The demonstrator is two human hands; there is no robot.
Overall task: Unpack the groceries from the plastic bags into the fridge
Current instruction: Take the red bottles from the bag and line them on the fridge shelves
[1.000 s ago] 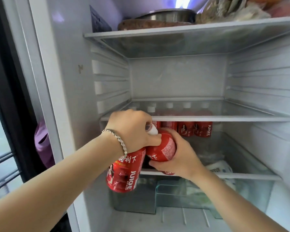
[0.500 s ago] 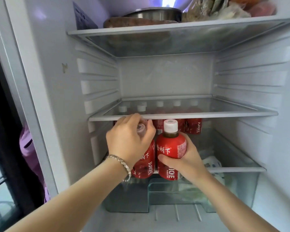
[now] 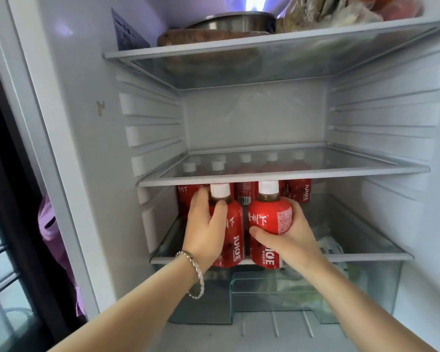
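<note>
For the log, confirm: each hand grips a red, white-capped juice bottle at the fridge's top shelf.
Wrong shelf. The head view shows the left hand gripping the left bottle and the right hand the right bottle at the lower shelf, under the middle shelf; the rest holds.

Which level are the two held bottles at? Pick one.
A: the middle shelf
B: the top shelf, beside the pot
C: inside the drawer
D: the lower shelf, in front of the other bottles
D: the left hand grips the left bottle and the right hand the right bottle, both upright at the lower shelf's front edge, ahead of the back bottles.
</note>
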